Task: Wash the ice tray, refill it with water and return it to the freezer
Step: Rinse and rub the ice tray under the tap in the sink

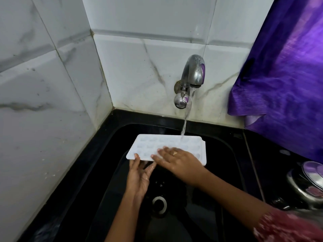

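One stage of three seemingly under way: beneath the running tap (pixel 192 72) the left hand (pixel 139 173) pinches the ice tray (pixel 166 142) by its edge, the right hand (pixel 178 159) lies open and flat on it; refilling and the freezer remain.

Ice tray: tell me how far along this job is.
Done: the ice tray is over the black sink, with the tap running. In hand: washing. The left hand holds the tray's near edge, the right hand lies flat on top, and the water stream hits the far edge. Left: refilling, then the freezer, which is not in view.
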### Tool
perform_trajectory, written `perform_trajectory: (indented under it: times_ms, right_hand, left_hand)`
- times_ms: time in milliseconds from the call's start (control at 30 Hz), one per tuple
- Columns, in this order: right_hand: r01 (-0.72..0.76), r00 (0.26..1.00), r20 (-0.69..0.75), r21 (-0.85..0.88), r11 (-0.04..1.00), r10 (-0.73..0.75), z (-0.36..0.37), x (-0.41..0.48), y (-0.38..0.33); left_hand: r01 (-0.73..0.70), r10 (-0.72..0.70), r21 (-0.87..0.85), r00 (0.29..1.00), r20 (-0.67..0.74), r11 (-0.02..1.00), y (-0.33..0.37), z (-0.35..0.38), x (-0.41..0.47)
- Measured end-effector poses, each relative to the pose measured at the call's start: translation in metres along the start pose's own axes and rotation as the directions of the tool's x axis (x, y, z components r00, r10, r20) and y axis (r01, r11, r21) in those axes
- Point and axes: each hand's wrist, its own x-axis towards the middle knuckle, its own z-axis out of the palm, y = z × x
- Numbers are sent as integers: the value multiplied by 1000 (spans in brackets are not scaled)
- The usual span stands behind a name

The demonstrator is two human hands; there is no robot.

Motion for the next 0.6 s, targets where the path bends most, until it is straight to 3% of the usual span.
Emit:
perform_trajectory:
  times_ms: [67,133,200,267,333,400,467,567,600]
  right_hand:
    - [-149,989,-21,-24,989,148,-14,-2,8]
    - [-319,948,46,146,936,316,-29,5,25]
    - [-470,880,106,329,819,462,-35,13,48]
    - [-552,831,244,475,685,501,-42,21,69]
    - [-534,844,333,590,606,420,-45,31,83]
    - [-510,860,377,649,564,343,-42,40,87]
    - [-554,830,392,653,516,396,-34,44,87]
    - [-574,762,302,726,380,574,-23,47,76]
    - [-587,736,274,714,382,619,-19,49,69]
  left_hand:
    - [65,-66,-5,997,-45,998,3,0,-1]
    - [53,-43,127,996,-79,991,1,-4,0]
    - [17,21,359,994,-104,933,0,-8,1]
    - [15,42,456,993,-114,890,2,-12,2]
    - [16,-15,401,1000,-6,916,7,-11,0]
    - [46,-64,216,995,78,975,11,-4,-2]
    - [60,-67,113,996,56,992,13,2,-3]
    - [55,-58,109,998,24,993,13,5,-2]
    - [60,-62,100,998,20,993,12,6,-3]
